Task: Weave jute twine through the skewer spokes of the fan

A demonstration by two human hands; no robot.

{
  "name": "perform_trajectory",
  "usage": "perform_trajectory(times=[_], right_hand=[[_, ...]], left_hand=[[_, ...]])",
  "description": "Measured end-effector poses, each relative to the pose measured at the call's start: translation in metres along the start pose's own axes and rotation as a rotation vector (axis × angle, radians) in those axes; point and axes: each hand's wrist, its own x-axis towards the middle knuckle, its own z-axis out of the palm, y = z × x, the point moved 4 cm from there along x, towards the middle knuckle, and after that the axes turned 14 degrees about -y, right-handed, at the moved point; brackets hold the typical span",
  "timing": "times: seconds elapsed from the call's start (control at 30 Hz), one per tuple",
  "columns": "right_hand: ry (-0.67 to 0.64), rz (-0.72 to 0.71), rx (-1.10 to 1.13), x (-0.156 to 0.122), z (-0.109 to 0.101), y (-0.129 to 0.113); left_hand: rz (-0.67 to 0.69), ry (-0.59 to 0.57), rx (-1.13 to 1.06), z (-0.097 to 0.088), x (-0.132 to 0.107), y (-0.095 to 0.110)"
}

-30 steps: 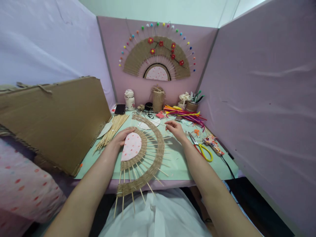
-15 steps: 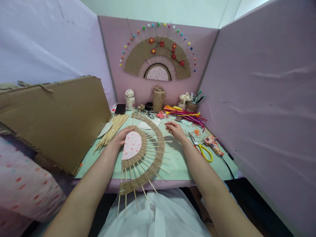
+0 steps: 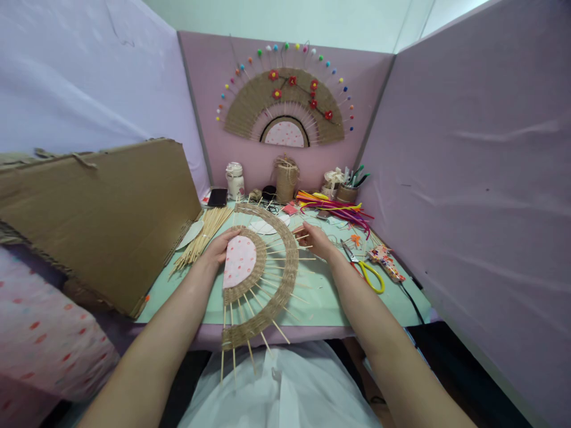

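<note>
A half-round woven fan stands tilted over the front of the table, its flat side to the left. Thin bamboo sticks run out from its spotted pink-and-white centre through an inner and an outer woven twine band. My left hand is closed on the upper left of the inner band, thumb over the edge. At the outer band's upper right, my right hand has its fingers bent in a pinch among the stick tips. What the fingertips hold is too small to make out, though a thin strand loops near that wrist.
Yellow-handled scissors and a flower-patterned glue gun lie to the right. Behind are colourful pipe cleaners and a twine-wrapped jar. Loose bamboo sticks and a cardboard sheet are at left. A finished fan hangs on the back panel.
My right hand has moved slightly left and down, closer to the outer band. The fan's lower end has swung a little right and up; my left hand keeps its hold.
</note>
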Motion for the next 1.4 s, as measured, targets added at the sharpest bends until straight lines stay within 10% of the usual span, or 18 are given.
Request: perform_trajectory(times=[0.93,1.4], right_hand=[[0.218,-0.303,-0.957,-0.009,0.0,-0.018],[0.32,-0.337,-0.738,-0.014,-0.005,-0.018]], left_hand=[[0.087,0.065,0.123,0.009,-0.005,0.005],[0.098,0.119,0.08,0.007,-0.007,0.009]])
